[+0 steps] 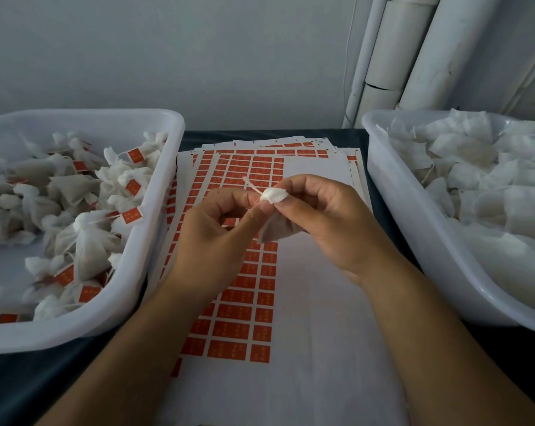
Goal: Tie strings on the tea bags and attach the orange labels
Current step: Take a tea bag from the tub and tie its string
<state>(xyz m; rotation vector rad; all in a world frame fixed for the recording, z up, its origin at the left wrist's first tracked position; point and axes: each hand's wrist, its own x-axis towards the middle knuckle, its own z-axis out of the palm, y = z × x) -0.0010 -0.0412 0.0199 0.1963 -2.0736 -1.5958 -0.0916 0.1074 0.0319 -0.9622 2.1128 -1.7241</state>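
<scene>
Head view: right hand (321, 216) pinches tea bag (274, 210); left hand (217, 229) seemingly pinches its string (251, 185).

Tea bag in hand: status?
Right hand grips small white mesh tea bag at gathered neck. Left hand pinches its white string. No orange label attached yet. Nothing obstructing.

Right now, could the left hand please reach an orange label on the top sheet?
Probably yes: the left hand hovers right above the label sheet, nothing between, but it pinches the string.
</scene>
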